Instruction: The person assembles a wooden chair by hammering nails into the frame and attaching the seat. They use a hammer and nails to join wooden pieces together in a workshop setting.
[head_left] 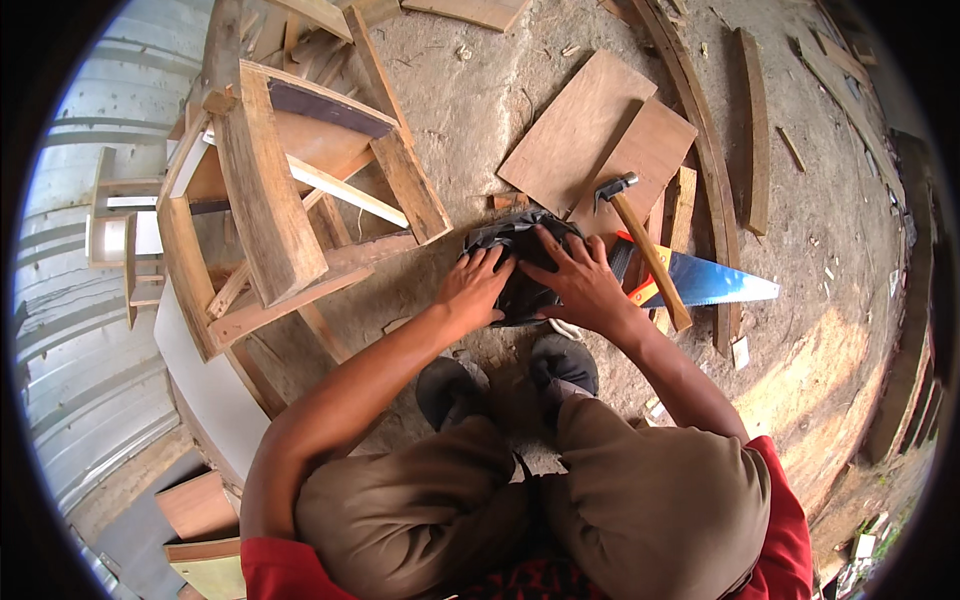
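Observation:
On the ground in front of my feet lies a crumpled black plastic bag (526, 262), dark and wrinkled between my two hands. My left hand (474, 288) rests on its left side, fingers stretched out and slightly apart. From the right, my right hand (583, 282) lies over the bag with thumb and fingers spread. What the bag contains is hidden. Just right of my right hand, a claw hammer (652, 258) with a wooden handle lies across a handsaw (715, 280), which has a blue blade and an orange-red handle.
A wooden frame (262, 190) of rough boards stands close on the left. Ahead lie flat plywood pieces (580, 125). Long timber strips (757, 130) lie on the right. A corrugated metal wall (75, 300) runs along the far left. My shoes (565, 362) are just below the bag.

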